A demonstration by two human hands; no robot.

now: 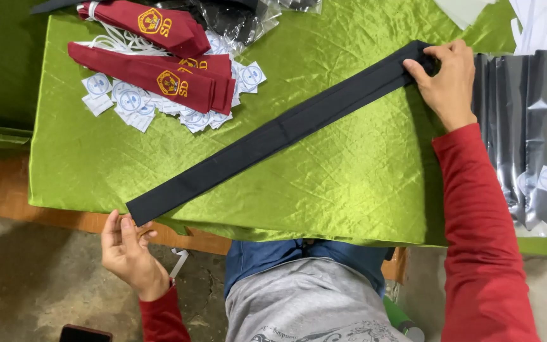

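the left hand (128,250) pinches the near end of a long dark fabric strip (273,133) at the table's near edge, pulling it taut. the strip runs diagonally across the green satin cloth (349,171) to the far right, where the right hand (447,82) grips its other end, keeping it flat. maroon ties (159,76) and white tags (134,107) lie far left; bagged dark ties (533,126) lie right.

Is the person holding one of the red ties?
No, both the left hand and right hand grip the ends of a long black tie; the red ties lie untouched.
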